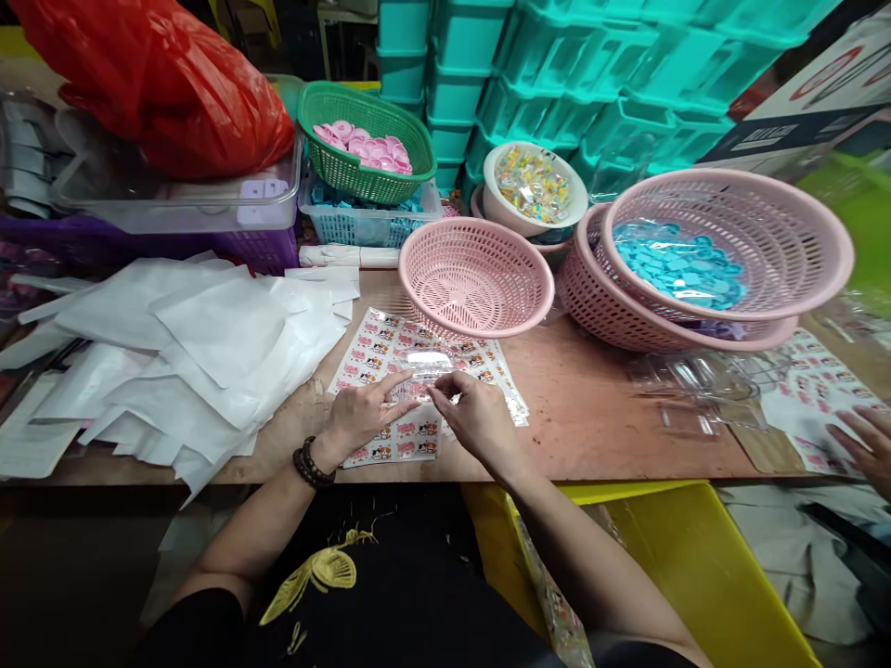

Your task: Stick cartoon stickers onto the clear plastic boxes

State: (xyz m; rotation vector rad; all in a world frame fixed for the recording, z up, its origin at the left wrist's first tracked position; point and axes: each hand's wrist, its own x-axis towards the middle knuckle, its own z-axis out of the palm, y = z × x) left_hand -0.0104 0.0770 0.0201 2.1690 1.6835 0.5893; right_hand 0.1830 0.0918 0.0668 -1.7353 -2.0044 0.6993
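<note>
My left hand (pixel 362 416) steadies a small clear plastic case (pixel 426 364) from its left side, thumb and forefinger closed on it. At the case's near right edge, my right hand (pixel 479 416) pinches with thumb and fingertips; any smaller piece between them is too small to make out. Under both hands lie sheets of printed stickers (pixel 362 357) with cartoon cats and pink lettering. Just beyond them stands a pink plastic basket (pixel 480 269) with nothing visible inside.
White backing sheets (pixel 201 325) are heaped at left. Pink baskets (pixel 730 195) with bagged blue pieces stand at right, near clear plastic cases (pixel 696 380). Behind are a green basket (pixel 368 176), a white bowl (pixel 501 199) and teal bins (pixel 557 56). Another person's hand (pixel 867 441) rests far right.
</note>
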